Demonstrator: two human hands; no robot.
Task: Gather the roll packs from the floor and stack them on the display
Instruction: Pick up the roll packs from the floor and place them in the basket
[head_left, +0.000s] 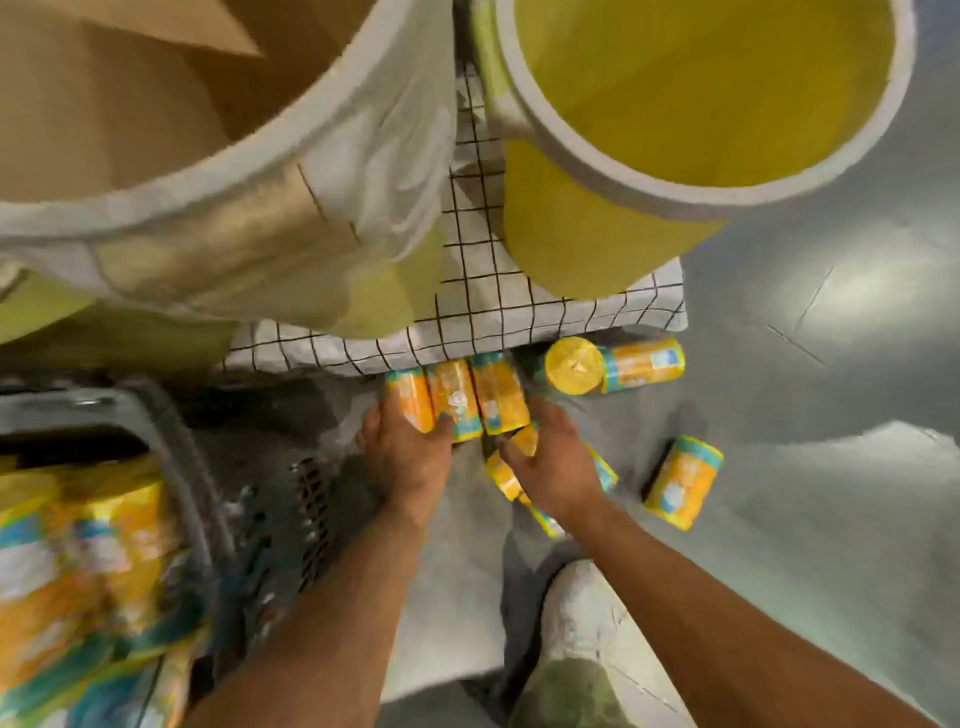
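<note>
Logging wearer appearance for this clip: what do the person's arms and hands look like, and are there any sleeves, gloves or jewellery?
The left hand and right hand are ungloved. Both arms are bare right down to the frame edge, with no sleeve in view. No watch, bracelet or ring can be made out, though the picture is somewhat blurred.

**Orange packs, grid cloth, grey floor**

Your roll packs (498, 392) wear orange-yellow wrap with teal end bands. The cloth (519, 317) is white with a thin black grid. The yellow tub (571, 223) and the tan tub (234, 244) both have white rims. The floor (831, 364) is grey, the basket (291, 519) dark grey.
</note>
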